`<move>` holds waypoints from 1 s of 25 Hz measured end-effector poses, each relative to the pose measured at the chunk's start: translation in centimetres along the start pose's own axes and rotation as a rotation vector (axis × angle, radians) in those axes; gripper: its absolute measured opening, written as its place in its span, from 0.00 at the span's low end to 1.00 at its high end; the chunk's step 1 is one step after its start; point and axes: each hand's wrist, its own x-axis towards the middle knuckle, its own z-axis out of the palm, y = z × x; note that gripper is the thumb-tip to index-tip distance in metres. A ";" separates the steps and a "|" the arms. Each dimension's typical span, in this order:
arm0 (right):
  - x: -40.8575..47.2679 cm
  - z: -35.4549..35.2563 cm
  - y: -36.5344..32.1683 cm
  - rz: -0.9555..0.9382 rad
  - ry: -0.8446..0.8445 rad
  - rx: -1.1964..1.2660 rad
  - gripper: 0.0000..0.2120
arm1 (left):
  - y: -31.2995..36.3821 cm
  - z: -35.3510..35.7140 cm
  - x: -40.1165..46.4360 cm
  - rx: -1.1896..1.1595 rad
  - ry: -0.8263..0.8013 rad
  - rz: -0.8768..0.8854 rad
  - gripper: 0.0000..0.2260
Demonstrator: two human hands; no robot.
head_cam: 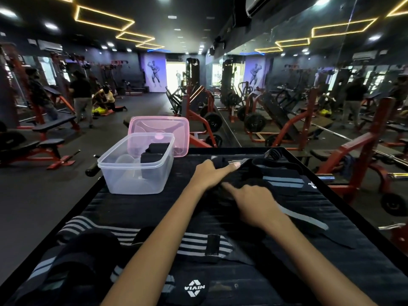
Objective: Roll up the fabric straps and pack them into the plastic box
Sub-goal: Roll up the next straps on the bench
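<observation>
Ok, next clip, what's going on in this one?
A person in a gym is rolling up fabric straps on a black table. The left hand holds one end of a black strap while the right hand rests on the same strap nearer the camera. The clear plastic box stands to the left with a couple of rolled straps already inside, its pink lid behind it. More striped straps lie loose near the front edge.

Both bare forearms reach forward from the bottom edge, converging toward the middle. The left hand (209,173) lies farther out, knuckles up, fingers curled downward and thumb stretched to the right. The right hand (254,200) sits nearer and just beside it, index finger pointing left toward the left hand, the other fingers folded under.
</observation>
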 end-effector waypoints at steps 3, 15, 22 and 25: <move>-1.0 0.5 -2.2 -0.172 -0.019 -0.065 0.26 | -0.7 0.7 0.9 0.101 -0.053 -0.114 0.37; -2.9 0.8 3.2 -0.150 -0.374 0.404 0.35 | -7.4 -1.4 2.6 -0.613 0.111 -0.299 0.11; -3.7 -0.7 6.8 -0.090 -0.393 0.491 0.32 | -7.6 -2.1 3.3 -0.636 0.184 -0.319 0.07; -3.4 -0.4 8.4 0.015 -0.169 0.440 0.25 | -8.2 -2.6 3.1 -0.755 0.143 -0.392 0.09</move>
